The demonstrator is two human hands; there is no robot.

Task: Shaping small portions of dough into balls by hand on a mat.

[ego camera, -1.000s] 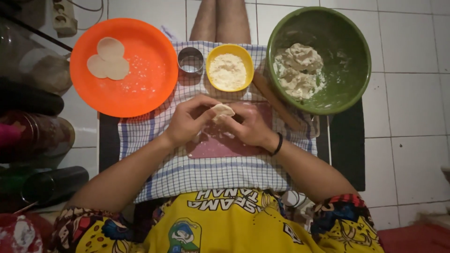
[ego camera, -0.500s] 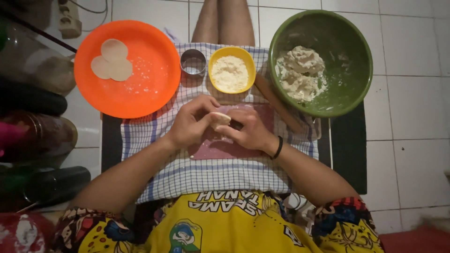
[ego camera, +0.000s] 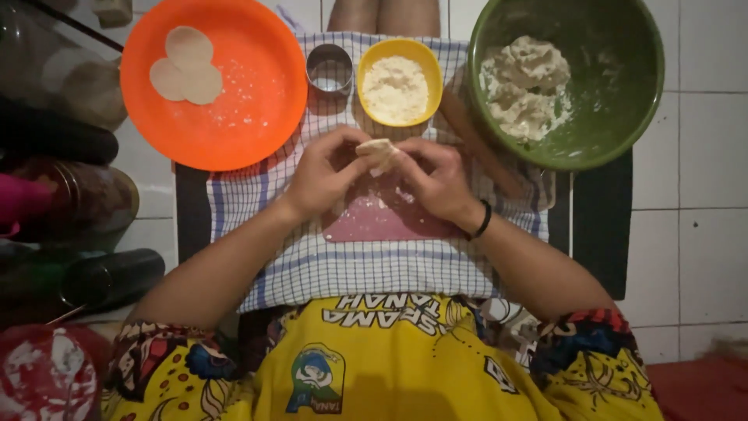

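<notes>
Still pinching the dough piece (ego camera: 379,153) between fingers of left hand (ego camera: 326,173) and right hand (ego camera: 436,181), now lifted slightly off the pink mat (ego camera: 382,222), shaping ongoing

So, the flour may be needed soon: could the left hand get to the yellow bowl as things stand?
Probably yes. The yellow bowl sits just beyond the left hand with nothing between, though both hands currently hold the dough piece.

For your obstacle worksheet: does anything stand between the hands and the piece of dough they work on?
Nothing visible does. The left hand and right hand both already pinch the piece of dough directly, above the pink mat.
</notes>
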